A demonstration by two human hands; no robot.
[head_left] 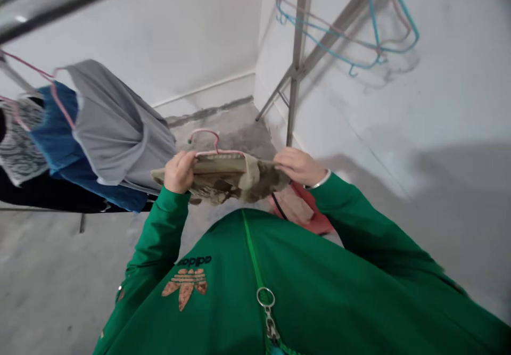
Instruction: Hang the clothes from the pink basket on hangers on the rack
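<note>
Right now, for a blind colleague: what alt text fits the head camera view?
A person in a green track jacket holds a camouflage-patterned garment on a pink hanger with the left hand and right hand. A grey garment and a blue garment hang at left; blue wire hangers hang on a metal rack at right.

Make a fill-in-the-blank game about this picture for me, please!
The left hand and right hand hold a tan patterned garment.
The hanger sticking out of it is ____.
The person's zip-up jacket is ____.
The garment hanging nearest the hands is ____.

Missing words: pink, green, grey.
</note>
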